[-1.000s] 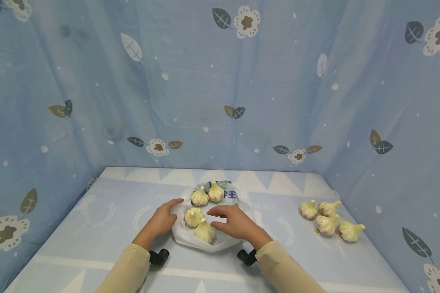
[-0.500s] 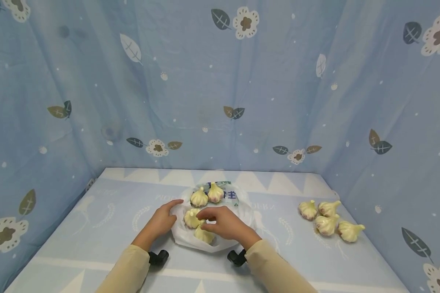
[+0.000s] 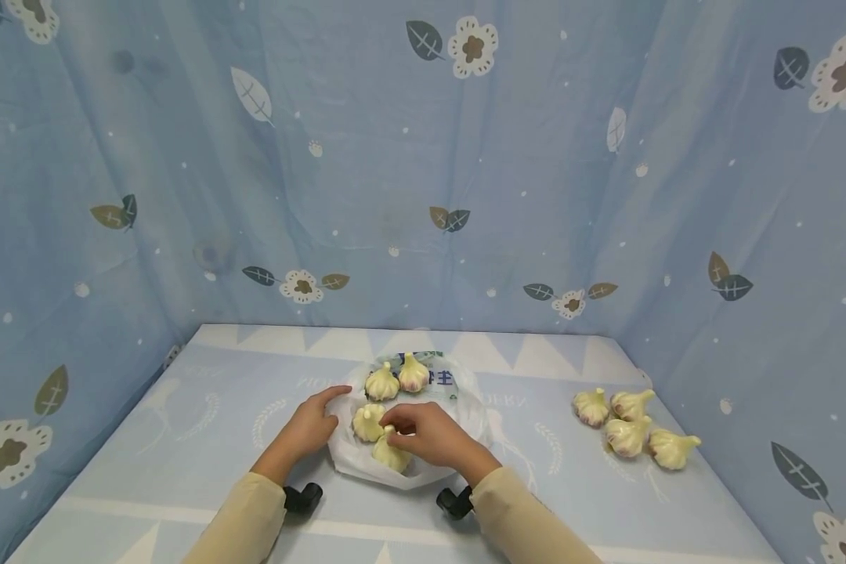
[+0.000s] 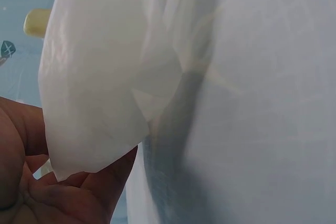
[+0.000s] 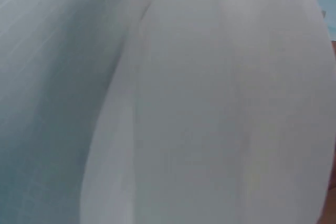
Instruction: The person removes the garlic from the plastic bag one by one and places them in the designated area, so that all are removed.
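A white plastic bag (image 3: 433, 475) lies spread with its mouth open in the middle of the table. Several pale garlic bulbs sit in it, among them a left one (image 3: 367, 423) and a back one (image 3: 413, 374). At the bag's left side my left hand (image 3: 306, 429) holds the edge; in the left wrist view the bag's film (image 4: 100, 82) passes between thumb and fingers. My right hand (image 3: 432, 435) pinches the stem of the front garlic bulb (image 3: 389, 456), still inside the bag. White film (image 5: 210, 103) covers most of the right wrist view and hides that hand's work.
More garlic bulbs (image 3: 627, 436) lie in a cluster at the table's right side. Blue patterned curtains (image 3: 395, 157) enclose the back and sides of the table (image 3: 204, 470). Black wrist-camera mounts (image 3: 454, 502) jut out under both sleeves.
My right hand has moved left and down from over the bag's middle, and its fingertips have closed on the front bulb's stem. The left hand stays at the bag's edge.
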### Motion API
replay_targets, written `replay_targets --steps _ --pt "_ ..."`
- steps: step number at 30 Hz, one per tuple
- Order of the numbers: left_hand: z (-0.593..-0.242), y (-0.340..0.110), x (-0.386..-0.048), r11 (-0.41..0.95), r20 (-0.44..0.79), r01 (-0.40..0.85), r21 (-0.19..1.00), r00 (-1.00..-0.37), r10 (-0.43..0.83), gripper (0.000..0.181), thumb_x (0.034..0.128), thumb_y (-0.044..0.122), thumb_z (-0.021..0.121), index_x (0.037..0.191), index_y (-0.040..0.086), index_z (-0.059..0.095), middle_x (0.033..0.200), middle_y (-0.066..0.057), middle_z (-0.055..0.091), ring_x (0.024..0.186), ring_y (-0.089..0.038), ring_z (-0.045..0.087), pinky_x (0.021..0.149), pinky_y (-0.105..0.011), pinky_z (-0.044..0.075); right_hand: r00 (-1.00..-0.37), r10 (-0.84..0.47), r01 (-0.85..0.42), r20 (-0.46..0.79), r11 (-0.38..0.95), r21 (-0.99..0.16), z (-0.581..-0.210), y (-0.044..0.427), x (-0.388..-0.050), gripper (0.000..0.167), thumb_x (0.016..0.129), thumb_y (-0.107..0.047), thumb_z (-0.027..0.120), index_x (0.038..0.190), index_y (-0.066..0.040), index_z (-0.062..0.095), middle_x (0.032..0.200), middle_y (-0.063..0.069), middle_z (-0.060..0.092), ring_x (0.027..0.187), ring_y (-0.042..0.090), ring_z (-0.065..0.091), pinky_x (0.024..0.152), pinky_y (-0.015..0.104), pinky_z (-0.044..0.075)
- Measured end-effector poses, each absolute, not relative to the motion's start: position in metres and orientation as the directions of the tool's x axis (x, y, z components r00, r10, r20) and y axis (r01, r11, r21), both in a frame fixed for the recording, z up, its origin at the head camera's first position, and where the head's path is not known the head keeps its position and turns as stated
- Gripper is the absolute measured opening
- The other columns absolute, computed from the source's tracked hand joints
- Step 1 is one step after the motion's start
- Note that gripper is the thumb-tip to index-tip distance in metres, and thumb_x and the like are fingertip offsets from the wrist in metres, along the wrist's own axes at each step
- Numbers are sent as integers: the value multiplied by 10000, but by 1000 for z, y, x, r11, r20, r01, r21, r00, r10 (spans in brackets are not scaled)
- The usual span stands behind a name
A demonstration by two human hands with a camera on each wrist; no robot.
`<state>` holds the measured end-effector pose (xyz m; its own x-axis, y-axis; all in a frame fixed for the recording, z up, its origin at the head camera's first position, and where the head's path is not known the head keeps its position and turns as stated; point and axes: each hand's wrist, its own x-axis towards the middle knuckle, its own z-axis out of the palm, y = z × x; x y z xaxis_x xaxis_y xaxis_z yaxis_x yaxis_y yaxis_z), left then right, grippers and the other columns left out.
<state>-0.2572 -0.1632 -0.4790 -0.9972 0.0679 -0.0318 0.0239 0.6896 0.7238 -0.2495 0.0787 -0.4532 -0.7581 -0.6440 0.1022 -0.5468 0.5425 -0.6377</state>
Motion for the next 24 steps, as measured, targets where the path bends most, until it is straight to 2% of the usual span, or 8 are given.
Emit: replay_targets --steps 2,10,17,24 --pt "-479 -163 -257 692 -30 24 721 -997 66 589 858 -30 459 1421 142 486 1478 -225 434 1119 -299 503 862 -434 419 -765 -636 -538 101 546 -642 -454 79 -249 227 907 -198 666 1131 -169 685 1037 -90 702 929 0 632 840 184 520" --pt "-478 -163 -256 689 -29 20 724 -998 60 586 863 -33 455 1420 147 487 1486 -222 424 1206 -299 483 954 -503 427 -777 -622 -519 102 539 -664 -456 81 -249 206 911 -182 659 1113 -174 697 996 -105 710 904 -31 632 803 162 517" --pt "-478 -163 -258 694 -25 25 720 -998 61 580 864 -28 462 1415 149 494 1478 -224 433 1185 -304 496 902 -464 431 -769 -627 -533 124 522 -666 -456 84 -249 185 916 -182 651 1094 -178 704 973 -111 704 867 -35 621 773 166 517" --pt "-480 -161 -259 687 -28 18 726 -998 56 579 865 -23 461 1416 152 495 1477 -223 436 1120 -289 503 849 -413 421 -761 -631 -533 150 477 -699 -455 89 -248 160 919 -173 647 1066 -173 709 1040 -96 708 999 13 645 843 160 517"
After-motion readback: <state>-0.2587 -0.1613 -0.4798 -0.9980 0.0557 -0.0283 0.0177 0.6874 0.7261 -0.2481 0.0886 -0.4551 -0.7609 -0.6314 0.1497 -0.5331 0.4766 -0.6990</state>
